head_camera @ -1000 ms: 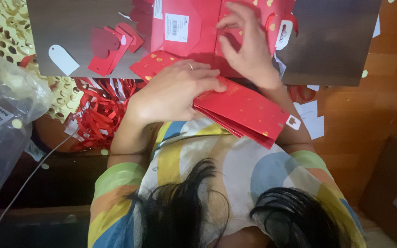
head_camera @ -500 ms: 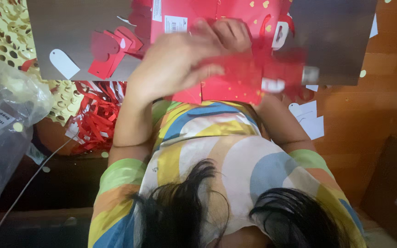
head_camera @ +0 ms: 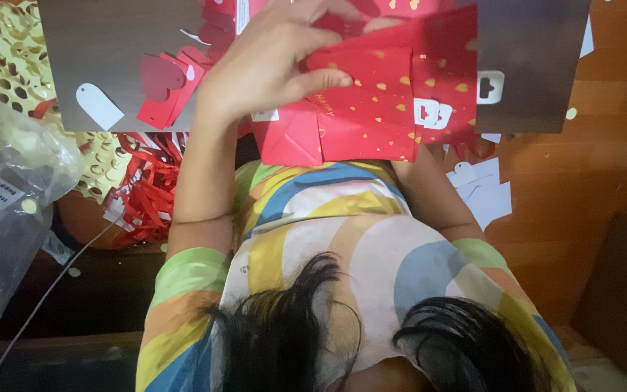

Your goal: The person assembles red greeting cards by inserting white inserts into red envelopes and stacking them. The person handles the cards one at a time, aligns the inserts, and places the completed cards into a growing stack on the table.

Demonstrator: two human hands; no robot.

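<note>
1. Red envelopes point(head_camera: 371, 101) with gold hearts sit fanned above our lap, over the board point(head_camera: 110, 51).
2. Our left hand point(head_camera: 270, 62) pinches them, thumb on top.
3. Our right hand is hidden; grip unclear.

- The red envelopes point(head_camera: 371, 109) look like smooth paper, matt, with shiny gold flecks (foil, by the look).
- The board point(head_camera: 110, 51) has a dull brown wood-grain face.
- The red heart cutouts point(head_camera: 165, 83) are flat matt card.
- The clear bag point(head_camera: 9, 196) is crinkled, glossy plastic.
- The striped shirt point(head_camera: 342, 239) is soft cloth.
</note>
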